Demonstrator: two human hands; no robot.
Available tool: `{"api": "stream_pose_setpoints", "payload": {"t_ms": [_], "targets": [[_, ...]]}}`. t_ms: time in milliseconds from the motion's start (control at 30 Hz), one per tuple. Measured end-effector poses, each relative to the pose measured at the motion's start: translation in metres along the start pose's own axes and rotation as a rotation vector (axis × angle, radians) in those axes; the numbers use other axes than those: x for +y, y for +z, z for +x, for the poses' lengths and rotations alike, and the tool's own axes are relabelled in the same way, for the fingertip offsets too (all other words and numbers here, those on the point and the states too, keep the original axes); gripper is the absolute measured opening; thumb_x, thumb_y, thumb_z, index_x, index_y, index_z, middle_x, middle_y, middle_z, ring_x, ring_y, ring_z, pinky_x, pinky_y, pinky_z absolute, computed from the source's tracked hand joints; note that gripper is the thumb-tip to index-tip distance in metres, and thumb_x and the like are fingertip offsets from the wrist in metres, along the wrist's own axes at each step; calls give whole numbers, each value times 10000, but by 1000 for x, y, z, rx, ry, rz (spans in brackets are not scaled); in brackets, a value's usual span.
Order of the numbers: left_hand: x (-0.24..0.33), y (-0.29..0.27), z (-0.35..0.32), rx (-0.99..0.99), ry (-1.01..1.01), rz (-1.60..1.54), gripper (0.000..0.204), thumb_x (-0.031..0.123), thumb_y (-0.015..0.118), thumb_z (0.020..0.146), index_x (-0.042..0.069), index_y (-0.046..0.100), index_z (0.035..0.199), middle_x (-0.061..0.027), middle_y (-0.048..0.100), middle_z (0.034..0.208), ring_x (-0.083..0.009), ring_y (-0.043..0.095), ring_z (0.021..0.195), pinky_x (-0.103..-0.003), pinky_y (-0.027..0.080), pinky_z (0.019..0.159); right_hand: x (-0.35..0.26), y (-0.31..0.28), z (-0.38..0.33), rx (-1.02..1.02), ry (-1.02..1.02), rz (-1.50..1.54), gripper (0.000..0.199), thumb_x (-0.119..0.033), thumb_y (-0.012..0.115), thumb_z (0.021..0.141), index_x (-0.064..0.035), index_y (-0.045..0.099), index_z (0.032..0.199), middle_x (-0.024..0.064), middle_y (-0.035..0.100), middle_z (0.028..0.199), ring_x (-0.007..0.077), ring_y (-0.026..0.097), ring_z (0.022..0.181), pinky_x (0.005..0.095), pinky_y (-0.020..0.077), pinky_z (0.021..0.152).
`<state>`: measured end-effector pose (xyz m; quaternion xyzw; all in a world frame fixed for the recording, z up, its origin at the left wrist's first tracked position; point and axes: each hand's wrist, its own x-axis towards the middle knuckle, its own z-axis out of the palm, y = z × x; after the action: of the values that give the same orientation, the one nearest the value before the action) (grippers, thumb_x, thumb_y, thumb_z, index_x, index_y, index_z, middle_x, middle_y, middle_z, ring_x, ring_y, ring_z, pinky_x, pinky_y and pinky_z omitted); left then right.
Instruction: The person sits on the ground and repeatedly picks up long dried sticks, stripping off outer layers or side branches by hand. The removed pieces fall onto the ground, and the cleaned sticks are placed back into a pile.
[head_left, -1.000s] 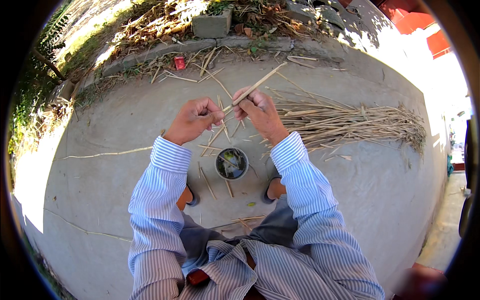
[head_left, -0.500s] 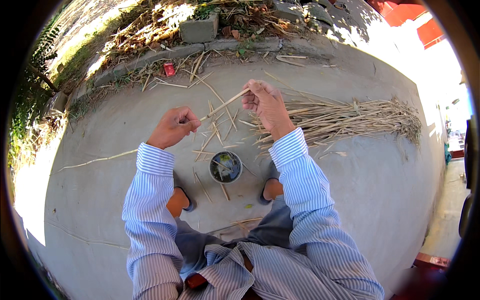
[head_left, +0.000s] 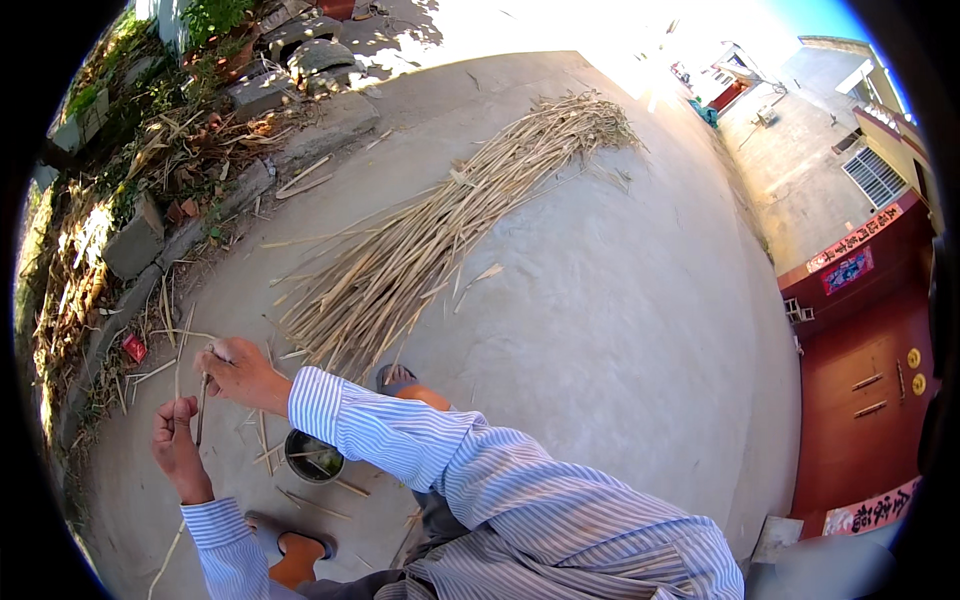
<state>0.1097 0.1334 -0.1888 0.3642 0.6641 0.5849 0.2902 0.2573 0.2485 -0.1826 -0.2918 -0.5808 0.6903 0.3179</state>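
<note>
My left hand is closed in a pinch on a pale, thin dry stalk, which rises from its fingertips. A long pale strip trails below that wrist. Just above and to the right, my right hand has its fingers closed around a dry stalk, part of which its fingers hide. A slim dark length hangs below those fingers; whether it belongs to the same stalk I cannot tell. Under my right forearm stands a round container of dark liquid with stalk pieces in it.
A large bundle of dry stalks lies on the concrete ahead. Cut pieces are scattered near my sandalled feet. A red packet lies by the littered stone kerb at left. A red door stands at the right.
The view has swung to the right, so my hands now appear at the lower left. They have come closer together, and the stalk no longer stretches straight between them.
</note>
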Motion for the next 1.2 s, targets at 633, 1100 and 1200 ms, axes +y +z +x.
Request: {"api": "stream_pose_setpoints", "payload": {"t_ms": [633, 1100, 1200], "targets": [[18, -4, -13, -109, 366, 828, 131, 128, 657, 847, 46, 558, 823, -114, 585, 702, -290, 536, 653, -407, 412, 589, -7, 4, 1, 176, 59, 166, 311, -277, 545, 935, 22, 552, 848, 94, 611, 679, 152, 629, 565, 281, 505, 464], [8, -13, -6, 42, 421, 1207, 179, 183, 652, 833, 68, 519, 799, -148, 597, 709, -352, 541, 628, -452, 409, 581, -7, 11, -8, 96, 78, 97, 358, -286, 593, 914, 0, 513, 714, 103, 598, 589, 146, 591, 473, 285, 452, 395], [19, -11, -11, 58, 485, 1104, 169, 189, 656, 835, 56, 552, 847, -138, 602, 717, -330, 548, 622, -431, 418, 586, -16, 8, -10, 57, 111, 70, 366, -287, 594, 914, -9, 513, 691, 96, 592, 583, 147, 586, 462, 283, 445, 389]]}}
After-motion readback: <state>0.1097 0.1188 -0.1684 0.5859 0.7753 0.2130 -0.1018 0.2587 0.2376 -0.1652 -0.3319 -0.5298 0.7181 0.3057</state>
